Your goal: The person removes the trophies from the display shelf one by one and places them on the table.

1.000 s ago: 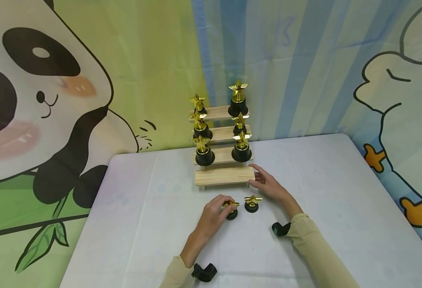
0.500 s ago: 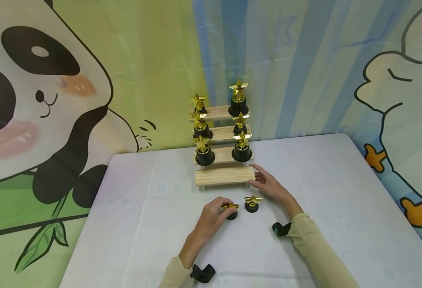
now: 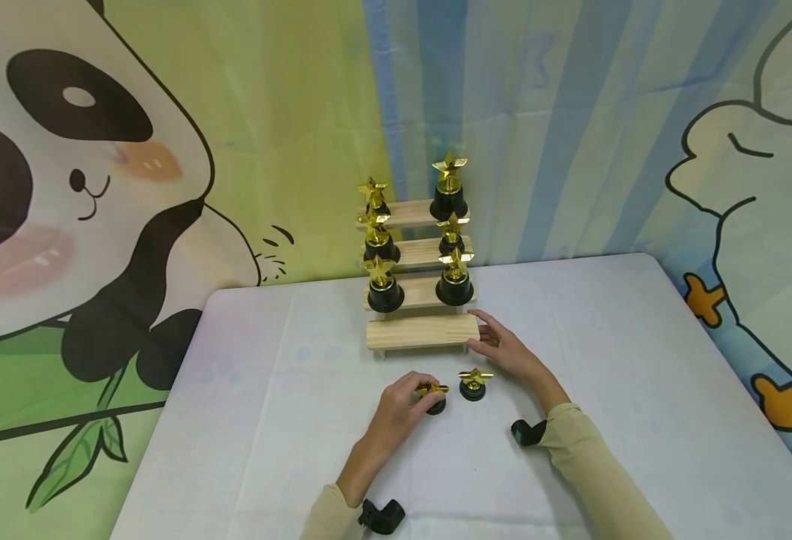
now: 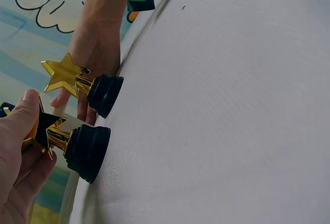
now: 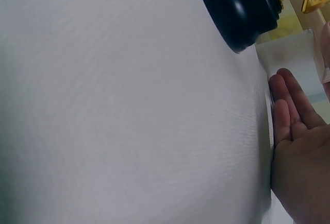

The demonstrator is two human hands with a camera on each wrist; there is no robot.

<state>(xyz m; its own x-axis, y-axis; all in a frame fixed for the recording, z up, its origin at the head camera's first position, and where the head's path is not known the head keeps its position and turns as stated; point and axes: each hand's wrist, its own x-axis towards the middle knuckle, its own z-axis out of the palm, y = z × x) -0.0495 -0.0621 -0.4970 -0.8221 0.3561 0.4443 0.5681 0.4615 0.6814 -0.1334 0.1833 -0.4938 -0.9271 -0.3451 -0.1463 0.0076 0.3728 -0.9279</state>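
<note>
The left hand (image 3: 399, 409) pinches the gold star of a small trophy (image 3: 434, 397) standing on the desk (image 3: 247, 420). The right hand (image 3: 504, 349), fingers straight, touches the tiered wooden stand (image 3: 423, 331), apparently steadying it. A second trophy (image 3: 473, 383) stands beside the first. The stand holds six trophies; its lowest step is bare.

Bright, even light | soft shadows | wrist views blurred close-up
</note>
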